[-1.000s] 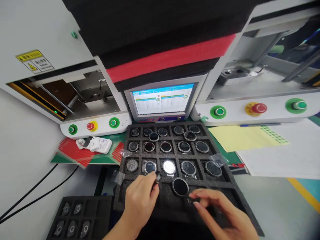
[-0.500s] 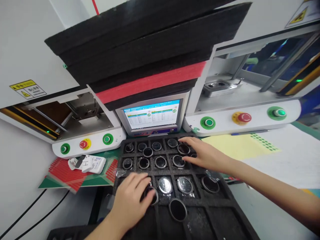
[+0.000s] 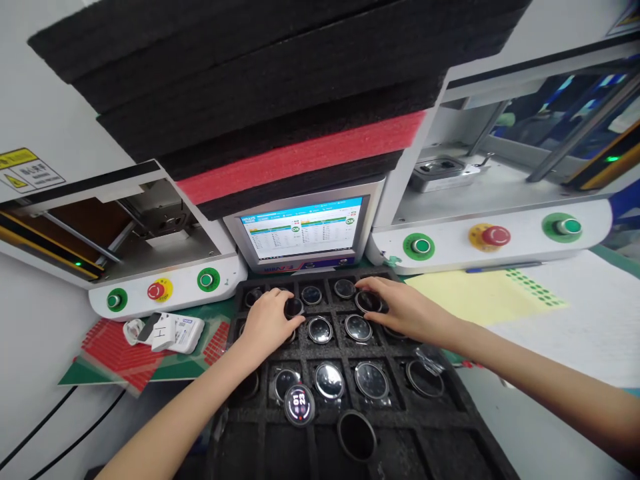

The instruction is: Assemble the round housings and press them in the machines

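A black foam tray (image 3: 453,427) holds several round watch faces in its square pockets. My left hand (image 3: 267,323) has its thumb and fingers around the rim of a dark round watch face (image 3: 295,307) in the back part of the tray. On the right, my right hand (image 3: 400,307) pinches another dark watch face (image 3: 369,301) by its edges. Nearer the front, a watch face with a lit screen (image 3: 299,405) reads 01 23 and lies over a pocket wall. A dark watch face (image 3: 357,435) also rests across a divider.
Behind the tray stands a monitor (image 3: 305,230) with a stack of black and red foam (image 3: 310,150) above it. Machines with a left button panel (image 3: 167,287) and right button panel (image 3: 480,237) flank it. A white boxed device (image 3: 183,333) lies left; yellow paper (image 3: 445,300) lies right.
My left hand has moved from a watch face near the tray's front to one farther back. The watch face it left now shows a lit screen. My right hand stays at its watch face.
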Demonstrator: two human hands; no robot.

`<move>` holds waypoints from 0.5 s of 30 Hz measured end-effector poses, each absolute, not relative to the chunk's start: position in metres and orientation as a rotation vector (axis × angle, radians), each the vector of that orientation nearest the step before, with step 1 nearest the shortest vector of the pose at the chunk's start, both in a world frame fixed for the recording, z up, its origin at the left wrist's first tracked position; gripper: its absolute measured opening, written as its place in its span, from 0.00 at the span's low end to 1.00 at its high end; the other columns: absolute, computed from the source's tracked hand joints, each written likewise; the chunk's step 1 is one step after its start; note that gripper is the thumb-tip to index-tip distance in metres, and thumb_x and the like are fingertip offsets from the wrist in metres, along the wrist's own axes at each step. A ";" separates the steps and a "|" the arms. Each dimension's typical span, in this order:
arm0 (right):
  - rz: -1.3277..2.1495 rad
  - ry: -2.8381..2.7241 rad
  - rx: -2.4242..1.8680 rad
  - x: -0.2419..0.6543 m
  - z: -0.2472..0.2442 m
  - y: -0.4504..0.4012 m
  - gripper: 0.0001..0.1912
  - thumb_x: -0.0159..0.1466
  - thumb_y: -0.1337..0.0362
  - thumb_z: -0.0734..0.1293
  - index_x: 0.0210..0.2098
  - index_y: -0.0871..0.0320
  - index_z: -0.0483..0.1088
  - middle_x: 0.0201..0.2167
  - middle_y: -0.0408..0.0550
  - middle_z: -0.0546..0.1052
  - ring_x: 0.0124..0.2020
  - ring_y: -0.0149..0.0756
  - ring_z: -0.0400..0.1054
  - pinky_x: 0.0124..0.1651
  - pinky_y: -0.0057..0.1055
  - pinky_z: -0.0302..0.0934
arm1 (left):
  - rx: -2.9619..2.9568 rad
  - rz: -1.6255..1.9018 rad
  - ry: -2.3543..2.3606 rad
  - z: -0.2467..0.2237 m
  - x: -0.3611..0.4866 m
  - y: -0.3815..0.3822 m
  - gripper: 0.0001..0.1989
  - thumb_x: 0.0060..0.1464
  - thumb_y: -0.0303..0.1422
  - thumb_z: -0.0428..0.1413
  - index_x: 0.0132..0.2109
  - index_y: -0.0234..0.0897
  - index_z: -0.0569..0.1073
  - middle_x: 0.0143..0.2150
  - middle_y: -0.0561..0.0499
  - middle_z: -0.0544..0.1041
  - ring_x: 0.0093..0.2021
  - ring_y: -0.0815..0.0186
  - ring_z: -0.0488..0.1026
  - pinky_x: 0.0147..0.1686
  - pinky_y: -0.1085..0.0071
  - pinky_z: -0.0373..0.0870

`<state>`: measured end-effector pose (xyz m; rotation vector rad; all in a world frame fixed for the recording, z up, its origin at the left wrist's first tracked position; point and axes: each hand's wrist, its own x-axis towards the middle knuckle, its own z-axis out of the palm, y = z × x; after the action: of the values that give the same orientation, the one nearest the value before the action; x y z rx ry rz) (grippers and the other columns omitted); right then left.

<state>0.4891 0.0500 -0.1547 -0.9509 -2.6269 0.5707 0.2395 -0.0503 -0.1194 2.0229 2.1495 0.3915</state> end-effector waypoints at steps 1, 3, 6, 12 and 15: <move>0.566 -2.621 -0.939 0.489 -0.154 0.049 0.20 0.59 0.69 0.68 0.52 0.60 0.67 0.50 0.57 0.77 0.50 0.50 0.74 0.50 0.44 0.71 | 2.006 0.419 2.136 -0.119 0.239 -0.050 0.14 0.49 0.27 0.65 0.45 0.32 0.79 0.45 0.40 0.81 0.46 0.48 0.79 0.49 0.51 0.75; 0.546 -2.599 -0.912 0.491 -0.153 0.046 0.20 0.59 0.69 0.67 0.52 0.59 0.67 0.50 0.57 0.77 0.50 0.51 0.74 0.50 0.45 0.71 | 1.973 0.502 2.106 -0.116 0.237 -0.053 0.14 0.49 0.25 0.65 0.45 0.33 0.79 0.46 0.41 0.81 0.48 0.49 0.78 0.51 0.51 0.74; 0.510 -2.540 -0.874 0.501 -0.148 0.040 0.19 0.61 0.67 0.64 0.53 0.59 0.67 0.50 0.57 0.77 0.50 0.51 0.74 0.51 0.45 0.71 | 1.913 0.665 2.042 -0.104 0.221 -0.066 0.18 0.47 0.23 0.64 0.48 0.35 0.78 0.48 0.43 0.81 0.48 0.53 0.78 0.52 0.52 0.74; 0.590 -2.233 -0.885 0.525 -0.129 0.039 0.18 0.64 0.49 0.65 0.50 0.50 0.69 0.46 0.52 0.79 0.42 0.51 0.78 0.42 0.45 0.77 | 1.560 1.106 1.965 -0.049 0.138 -0.094 0.19 0.46 0.34 0.65 0.48 0.36 0.77 0.50 0.43 0.81 0.49 0.55 0.78 0.53 0.57 0.74; 0.956 -2.007 -0.818 0.523 -0.130 0.047 0.22 0.59 0.41 0.71 0.48 0.41 0.70 0.46 0.46 0.80 0.46 0.48 0.77 0.45 0.38 0.77 | 1.259 1.332 1.812 -0.026 0.107 -0.101 0.27 0.37 0.42 0.72 0.46 0.38 0.79 0.49 0.42 0.82 0.51 0.53 0.78 0.51 0.62 0.75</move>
<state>0.5233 0.0473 -0.1298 -0.8181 -2.0072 0.9558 0.1068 -0.1010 -0.0256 1.2587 1.8116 1.3315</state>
